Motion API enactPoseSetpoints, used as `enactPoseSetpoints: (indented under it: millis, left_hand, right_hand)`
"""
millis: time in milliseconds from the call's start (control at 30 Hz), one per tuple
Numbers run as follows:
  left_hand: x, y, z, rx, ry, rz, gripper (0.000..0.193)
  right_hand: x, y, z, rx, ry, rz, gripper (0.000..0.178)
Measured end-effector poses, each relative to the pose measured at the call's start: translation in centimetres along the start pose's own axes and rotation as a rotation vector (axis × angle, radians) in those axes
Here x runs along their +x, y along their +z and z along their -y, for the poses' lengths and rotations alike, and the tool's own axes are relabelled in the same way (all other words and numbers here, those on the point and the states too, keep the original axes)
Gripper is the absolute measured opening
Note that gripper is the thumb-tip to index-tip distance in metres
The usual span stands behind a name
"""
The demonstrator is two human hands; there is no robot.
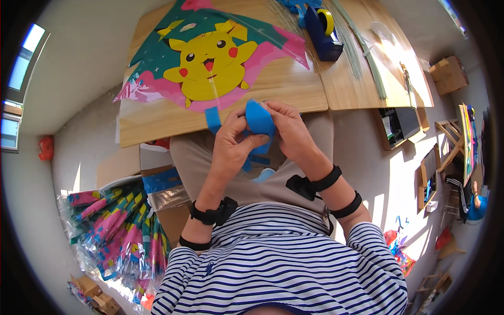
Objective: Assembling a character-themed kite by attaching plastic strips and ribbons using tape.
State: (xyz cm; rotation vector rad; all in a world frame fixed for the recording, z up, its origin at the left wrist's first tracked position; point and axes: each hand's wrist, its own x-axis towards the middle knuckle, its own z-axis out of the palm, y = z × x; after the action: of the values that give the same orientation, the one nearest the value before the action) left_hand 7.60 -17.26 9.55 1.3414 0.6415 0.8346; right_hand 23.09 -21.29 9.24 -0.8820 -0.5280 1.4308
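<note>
At the lower centre of the frame, a striped shirt (pixel 278 247) is nearest. Beyond it, mid-frame, the left hand (pixel 233 139) and right hand (pixel 289 128) both have their fingers pinched on a folded blue piece (pixel 259 118), just in front of the counter (pixel 294 89). A blue strip (pixel 212 120) hangs over the counter's near edge, left of the hands. Farther up, a printed sheet (pixel 212 65) with a yellow cartoon figure lies flat; at upper right are a dark blue tape dispenser (pixel 324 46) and thin rods (pixel 367 55).
</note>
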Motion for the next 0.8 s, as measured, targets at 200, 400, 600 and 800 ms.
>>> enactPoseSetpoints:
  millis: [200,400,600,800]
  left_hand:
    - [0.1,-1.1,1.5,0.274,-0.035,-0.103,0.019]
    - [-0.8,-0.7,0.4,0.108,-0.177,-0.078,0.015]
    - [0.5,-0.2,1.9,0.074,-0.193,-0.122,0.017]
    - [1.9,0.5,2.5,0.14,-0.238,-0.141,0.016]
  right_hand:
    - [-1.2,0.0,1.2,-0.24,0.019,0.158,0.026]
    - [-1.4,-2.2,1.5,-0.221,0.15,0.11,0.036]
    - [-0.4,-3.8,-0.1,-0.281,0.041,0.098,0.037]
    - [-0.6,-3.4,1.0,-0.519,-0.078,0.044,0.047]
